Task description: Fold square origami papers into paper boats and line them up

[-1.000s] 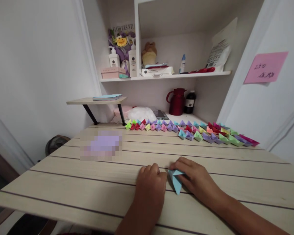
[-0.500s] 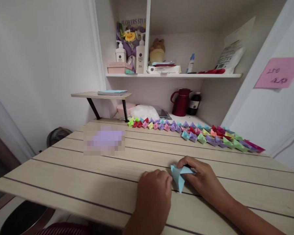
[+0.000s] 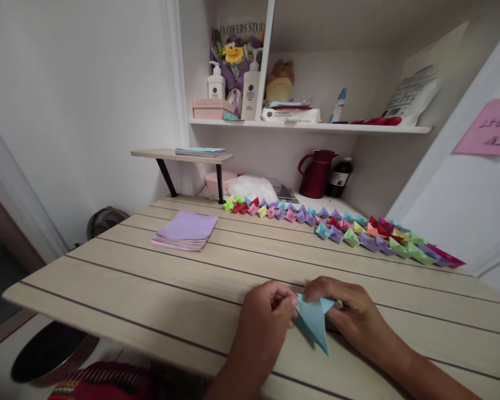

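A light-blue folded paper piece [image 3: 314, 320] is held between my two hands, just above the slatted tabletop. Its lower corner points toward me, and a small flap juts out on the right. My left hand [image 3: 268, 315] is closed, with thumb and fingers pinching the paper's left edge. From the other side, my right hand [image 3: 345, 303] grips it, fingers over the top and thumb beneath. Part of the right side is hidden by my fingers.
A stack of coloured paper [image 3: 187, 229] lies left on the table [image 3: 150, 283]. Rows of small folded paper boats [image 3: 352, 238] line the back edge. Behind them stand a red jug [image 3: 316, 175] and a dark bottle [image 3: 340, 178]. A small raised shelf [image 3: 162, 154] stands at back left.
My left hand's fingers have turned from a fist beside the paper to a pinch on its edge. The blue piece is now tilted and shows a broader face. The camera view has shifted slightly left.
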Action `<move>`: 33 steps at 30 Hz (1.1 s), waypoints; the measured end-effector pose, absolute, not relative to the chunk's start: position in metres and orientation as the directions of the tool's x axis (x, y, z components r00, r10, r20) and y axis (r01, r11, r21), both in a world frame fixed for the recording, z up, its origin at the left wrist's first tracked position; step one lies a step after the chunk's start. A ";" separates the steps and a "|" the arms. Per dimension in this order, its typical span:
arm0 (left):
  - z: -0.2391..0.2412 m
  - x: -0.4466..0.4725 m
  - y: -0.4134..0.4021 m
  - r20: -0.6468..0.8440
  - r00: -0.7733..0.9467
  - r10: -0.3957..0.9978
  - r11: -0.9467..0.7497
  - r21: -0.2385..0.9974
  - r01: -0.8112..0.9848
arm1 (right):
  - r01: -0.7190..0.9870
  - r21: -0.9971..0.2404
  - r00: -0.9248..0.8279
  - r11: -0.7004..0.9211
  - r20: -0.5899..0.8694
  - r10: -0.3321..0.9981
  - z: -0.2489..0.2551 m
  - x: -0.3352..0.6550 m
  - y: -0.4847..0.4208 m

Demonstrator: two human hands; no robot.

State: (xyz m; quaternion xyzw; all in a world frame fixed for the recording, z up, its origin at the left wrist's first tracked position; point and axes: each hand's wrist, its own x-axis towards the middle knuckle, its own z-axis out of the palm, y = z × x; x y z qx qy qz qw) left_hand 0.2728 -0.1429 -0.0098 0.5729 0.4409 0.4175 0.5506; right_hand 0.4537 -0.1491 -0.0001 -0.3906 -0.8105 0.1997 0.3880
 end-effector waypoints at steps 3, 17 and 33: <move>-0.003 0.271 -0.141 -0.056 0.259 0.964 0.043 0.997 0.057 | 0.469 -0.626 -0.419 0.624 0.464 0.780 -0.001 0.453 -0.150; -0.011 0.271 -0.141 0.101 0.063 0.993 -0.114 0.957 0.266 | 0.560 -0.486 -0.440 0.671 0.512 0.738 0.000 0.452 -0.148; -0.005 0.277 -0.158 0.320 0.498 0.806 -0.592 0.463 0.660 | 0.706 -0.467 -0.326 0.532 0.452 0.830 -0.006 0.452 -0.136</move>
